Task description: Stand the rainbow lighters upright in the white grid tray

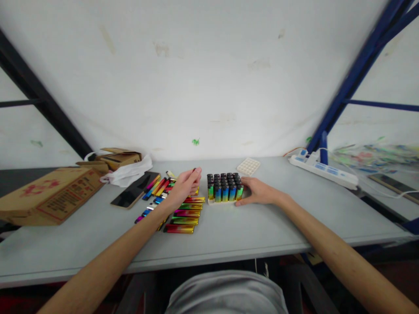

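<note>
My left hand (186, 186) is closed around a lighter (197, 191). Its dark top pokes out above my fingers and a yellowish end shows below; the rest is hidden. Just to the right, lighters with black tops and shiny green-to-blue bodies (225, 191) stand upright in close rows in a white tray (214, 203). My right hand (257, 191) grips the right side of that tray, thumb at the near corner and fingers behind. Under and beside my left forearm lie loose metallic lighters (183, 221) in red, gold, green, pink and blue, some lined up side by side.
Behind the filled tray lies another white tray (248, 166) with round-cornered cells. On the left are a dark phone (131, 194), a white plastic bag (131, 172) and cardboard boxes (55, 194). A white power strip (324, 171) with cables sits at the right, by a blue frame post (343, 93).
</note>
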{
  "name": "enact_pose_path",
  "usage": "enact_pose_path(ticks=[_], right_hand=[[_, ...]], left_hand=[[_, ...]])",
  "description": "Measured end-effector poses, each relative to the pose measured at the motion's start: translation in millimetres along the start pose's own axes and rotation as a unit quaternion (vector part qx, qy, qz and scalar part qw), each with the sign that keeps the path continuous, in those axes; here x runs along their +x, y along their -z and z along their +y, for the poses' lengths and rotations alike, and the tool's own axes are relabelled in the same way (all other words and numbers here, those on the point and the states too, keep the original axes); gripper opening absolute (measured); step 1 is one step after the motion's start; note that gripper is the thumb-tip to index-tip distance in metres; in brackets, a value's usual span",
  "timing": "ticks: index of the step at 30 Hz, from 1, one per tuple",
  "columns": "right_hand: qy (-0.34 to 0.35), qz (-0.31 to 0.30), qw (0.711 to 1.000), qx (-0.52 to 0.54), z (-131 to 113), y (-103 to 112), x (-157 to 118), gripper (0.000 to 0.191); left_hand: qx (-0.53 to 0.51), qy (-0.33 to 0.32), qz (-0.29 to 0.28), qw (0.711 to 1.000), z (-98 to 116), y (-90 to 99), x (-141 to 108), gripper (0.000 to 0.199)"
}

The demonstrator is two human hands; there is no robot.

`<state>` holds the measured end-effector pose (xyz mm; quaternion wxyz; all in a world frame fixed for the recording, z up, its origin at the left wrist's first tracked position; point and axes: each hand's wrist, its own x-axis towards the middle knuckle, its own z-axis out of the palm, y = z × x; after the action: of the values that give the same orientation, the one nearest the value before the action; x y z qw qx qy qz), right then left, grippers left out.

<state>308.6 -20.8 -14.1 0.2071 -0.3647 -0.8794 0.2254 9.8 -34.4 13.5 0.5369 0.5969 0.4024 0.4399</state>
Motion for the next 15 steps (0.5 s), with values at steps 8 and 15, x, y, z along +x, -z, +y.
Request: enact_pose_path(ticks=[8, 15], right_hand=[[-0.003, -0.003, 1.0, -0.004, -2, 1, -1, 0.065], [0.0, 0.003, 1.0, 0.006, -1, 0, 0, 0.066]], left_hand=[[0.285, -0.122, 0.094, 0.946, -12, 11.2, 2, 0.039], [0.232, -0.113, 0.084, 0.962, -11, 9.0, 0, 0.038]])
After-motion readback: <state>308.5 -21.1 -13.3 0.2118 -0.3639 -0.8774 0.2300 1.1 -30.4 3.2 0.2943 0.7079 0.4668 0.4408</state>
